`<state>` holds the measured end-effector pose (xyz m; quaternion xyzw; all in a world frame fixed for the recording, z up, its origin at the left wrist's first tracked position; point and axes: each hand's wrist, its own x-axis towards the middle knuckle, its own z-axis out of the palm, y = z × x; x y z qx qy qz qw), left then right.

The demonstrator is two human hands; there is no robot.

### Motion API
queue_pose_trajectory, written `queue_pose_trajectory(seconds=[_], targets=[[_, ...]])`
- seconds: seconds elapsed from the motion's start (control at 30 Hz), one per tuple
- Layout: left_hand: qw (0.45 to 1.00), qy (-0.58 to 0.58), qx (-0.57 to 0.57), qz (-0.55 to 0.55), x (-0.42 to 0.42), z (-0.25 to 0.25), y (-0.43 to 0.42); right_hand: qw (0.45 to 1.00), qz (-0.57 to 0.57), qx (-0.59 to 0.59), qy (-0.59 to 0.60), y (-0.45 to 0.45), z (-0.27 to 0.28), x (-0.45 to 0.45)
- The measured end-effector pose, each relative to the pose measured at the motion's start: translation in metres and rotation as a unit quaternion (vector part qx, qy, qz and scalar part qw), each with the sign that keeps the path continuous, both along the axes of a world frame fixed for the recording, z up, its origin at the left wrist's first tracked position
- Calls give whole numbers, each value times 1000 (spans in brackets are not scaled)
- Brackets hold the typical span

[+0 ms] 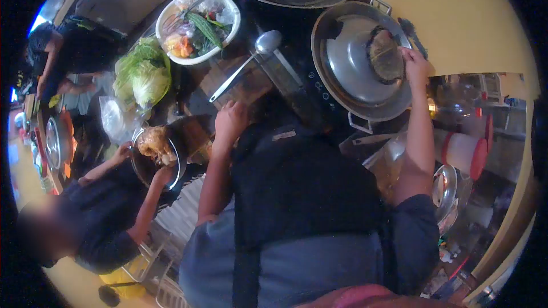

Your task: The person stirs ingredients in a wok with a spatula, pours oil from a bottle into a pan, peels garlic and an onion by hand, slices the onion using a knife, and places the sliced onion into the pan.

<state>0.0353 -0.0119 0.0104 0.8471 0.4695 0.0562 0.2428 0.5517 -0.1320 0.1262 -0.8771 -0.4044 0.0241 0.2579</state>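
My right hand [415, 67] reaches to the wide metal wok [321, 71] at the upper right. Its fingers are bent at the edge of a brown, dark-rimmed pad [386, 57], which looks like a pot holder, over the domed metal lid [349, 65]. What the fingertips grip is partly hidden. My left hand [231, 118] rests near the counter edge with its fingers curled in. Whether anything is inside them does not show. Just beyond it lies a large metal spoon [242, 71], its bowl pointing away from me.
Another lidded wok [291, 0] stands at the back. Left of the spoon are a white basin [161, 31] of vegetables and leafy greens [142, 77]. A person at left holds a bowl [137, 165] with browned meat [155, 144]. Another person works farther left. Red-lidded containers [459, 151] stand right.
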Motion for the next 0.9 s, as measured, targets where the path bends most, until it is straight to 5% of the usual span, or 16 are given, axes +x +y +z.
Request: queue_pose_trajectory(seconds=[0.07,0.47,0.57,0.63,0.67,0.73,0.77,0.83,0.9], targets=[[1000,-11,4,-3,3,-1,0,999,16,-6,49,-1,-9,-2],[1000,-23,3,5,11,18,-1,996,5,38,-82,-7,-38,19],[998,-60,18,14,14,31,1,994,-59,88,5,-4,-3,23],[989,-144,-19,21,22,58,1,958,-32,273,74,4,35,-10],[989,-144,-20,19,30,76,-1,975,-26,215,40,10,65,-45],[889,-361,-265,98,51,110,-8,974,88,191,88,22,63,-82],[890,-359,-264,97,61,118,-13,970,151,164,101,28,69,-125],[752,-562,-325,110,75,132,-20,945,280,113,125,34,74,-205],[721,-528,-417,169,66,142,-20,919,357,94,139,43,69,-227]])
